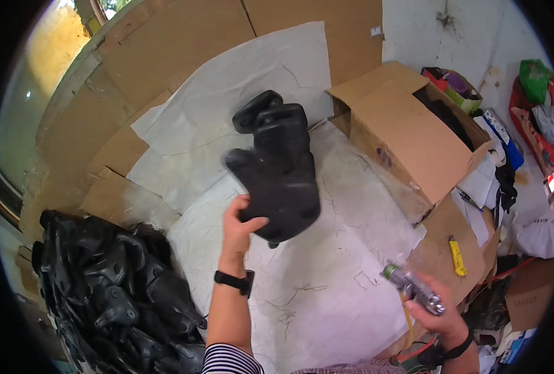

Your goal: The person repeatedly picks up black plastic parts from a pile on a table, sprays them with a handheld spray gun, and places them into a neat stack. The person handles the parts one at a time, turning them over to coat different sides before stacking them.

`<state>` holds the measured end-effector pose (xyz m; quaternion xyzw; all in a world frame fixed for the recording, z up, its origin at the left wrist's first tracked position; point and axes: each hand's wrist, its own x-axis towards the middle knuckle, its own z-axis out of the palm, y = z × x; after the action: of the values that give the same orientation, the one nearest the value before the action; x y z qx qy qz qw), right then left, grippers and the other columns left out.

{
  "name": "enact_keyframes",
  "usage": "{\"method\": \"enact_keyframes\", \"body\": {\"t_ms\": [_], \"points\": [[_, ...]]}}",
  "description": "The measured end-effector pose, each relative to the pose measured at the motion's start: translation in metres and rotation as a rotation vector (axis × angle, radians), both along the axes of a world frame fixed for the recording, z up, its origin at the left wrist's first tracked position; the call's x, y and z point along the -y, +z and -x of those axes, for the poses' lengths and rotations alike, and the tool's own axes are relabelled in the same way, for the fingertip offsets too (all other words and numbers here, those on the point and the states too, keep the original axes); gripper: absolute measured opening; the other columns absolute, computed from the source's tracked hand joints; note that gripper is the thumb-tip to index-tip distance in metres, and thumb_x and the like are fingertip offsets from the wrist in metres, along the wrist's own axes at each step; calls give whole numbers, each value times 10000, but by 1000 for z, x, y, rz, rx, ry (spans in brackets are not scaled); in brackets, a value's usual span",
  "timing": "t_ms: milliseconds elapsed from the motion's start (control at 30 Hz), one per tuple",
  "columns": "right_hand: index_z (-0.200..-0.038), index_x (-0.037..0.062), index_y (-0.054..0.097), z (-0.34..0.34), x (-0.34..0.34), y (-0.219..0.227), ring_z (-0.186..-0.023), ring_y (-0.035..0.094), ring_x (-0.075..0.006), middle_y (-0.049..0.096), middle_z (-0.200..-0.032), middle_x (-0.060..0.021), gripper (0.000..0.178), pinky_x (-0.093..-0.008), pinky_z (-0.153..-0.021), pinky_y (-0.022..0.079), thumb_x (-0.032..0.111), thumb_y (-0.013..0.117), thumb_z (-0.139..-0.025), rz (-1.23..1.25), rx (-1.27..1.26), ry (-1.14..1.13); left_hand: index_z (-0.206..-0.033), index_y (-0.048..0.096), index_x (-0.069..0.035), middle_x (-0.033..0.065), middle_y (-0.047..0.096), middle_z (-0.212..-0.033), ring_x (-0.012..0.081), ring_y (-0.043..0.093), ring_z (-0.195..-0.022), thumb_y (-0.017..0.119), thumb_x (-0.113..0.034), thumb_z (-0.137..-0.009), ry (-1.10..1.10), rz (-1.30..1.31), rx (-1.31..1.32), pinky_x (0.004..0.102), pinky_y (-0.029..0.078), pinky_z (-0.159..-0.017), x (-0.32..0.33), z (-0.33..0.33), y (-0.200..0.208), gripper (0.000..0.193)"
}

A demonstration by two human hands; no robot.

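My left hand [238, 227], with a dark band at the wrist, grips the lower left edge of a black moulded part [283, 202]. Its thumb lies over the near face. The part is broad and rounded, with a lobe sticking out at upper left, slightly blurred. Behind it, more black moulded parts [282, 134] rest on the white sheet [326, 299]. Over at the right, my right hand [435, 311] is wrapped round a silver cylindrical power tool [417, 292] with a green ring near its tip. The tool points up and left, apart from the black parts.
A heap of similar black parts [115, 280] fills the lower left. An open cardboard box [407, 137] stands at the back right. A yellow cutter-like tool [457, 255] lies on cardboard. A yellow hose [407, 321] hangs beside my right hand. Cardboard panels [189, 37] line the back.
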<state>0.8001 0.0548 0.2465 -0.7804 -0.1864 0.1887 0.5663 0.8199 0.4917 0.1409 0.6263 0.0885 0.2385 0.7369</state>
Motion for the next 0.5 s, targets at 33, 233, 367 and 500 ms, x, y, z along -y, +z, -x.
{"method": "enact_keyframes", "body": {"t_ms": [33,233,367,500], "points": [[-1251,-22,510,-1,-2,6,-777,627,-129,644,-869,-61,503,-274,-723,512,56,679,-783,-39,33,-19,-939,575,-39,40,601,-1017,173,580,-953,699,72,-587,53,65,2,299,462,-875,-2,11,17,390],[-1243,-24,500,-9,-12,33,-794,646,-182,627,-919,-113,496,-314,-718,528,16,636,-768,-172,194,-43,-1029,593,-4,85,649,-1036,211,611,-966,636,48,-636,136,141,158,321,445,-940,-55,31,20,398],[-1202,-32,537,-8,-20,-4,-775,637,-135,651,-843,-73,449,-275,-704,513,32,669,-778,-67,4,-38,-1075,590,0,92,646,-1056,218,608,-989,647,-5,-673,-53,269,116,330,443,-949,-62,-29,11,406],[-1176,-30,562,-7,-24,-36,-776,638,-110,666,-857,-67,430,-255,-704,506,51,699,-777,20,-92,37,-1081,581,-6,82,637,-1005,226,592,-994,677,-38,-671,-81,381,3,336,440,-948,-69,-96,-22,422]]}}
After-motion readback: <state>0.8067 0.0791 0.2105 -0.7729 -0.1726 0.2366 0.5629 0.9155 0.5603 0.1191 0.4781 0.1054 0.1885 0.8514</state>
